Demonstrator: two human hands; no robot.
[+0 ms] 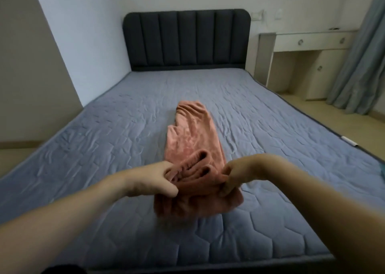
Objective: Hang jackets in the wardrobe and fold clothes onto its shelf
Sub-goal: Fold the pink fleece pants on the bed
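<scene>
Upper left of frame: plain grey-white wall [31,65], meets mattress edge at mid left; strip of beige floor [14,150] below it.

L hand [154,180], lower centre-left: fingers curled, pinching the near left corner of the salmon-pink fleece garment [191,136]. Thumb low, knuckles toward camera. Forearm runs in from lower left corner.

Garment: long narrow strip, lies lengthwise along centre of the blue-grey quilted mattress [93,132], far end toward the dark grey padded headboard [185,40] at top centre, well short of it. Near end lifted off the bed betw. both hands; two ribbed cuff openings show at the raised fold, just betw. the hands. A flap hangs below the hands, slightly blurred. Cannot tell garment type for sure.

R hand [233,178], lower centre-right: fingers curled down, gripping near right corner of same garment. Forearm comes in from lower right.

Room: wide bare mattress on both sides of garment, more on left than right. Near mattress edge at bottom of frame, dark bed frame under it. Right edge runs diagonally to mid right.

Upper right: cream desk w/ drawers [308,44], just beside headboard. Far right: pale blue-grey curtain [358,61] to the floor.
</scene>
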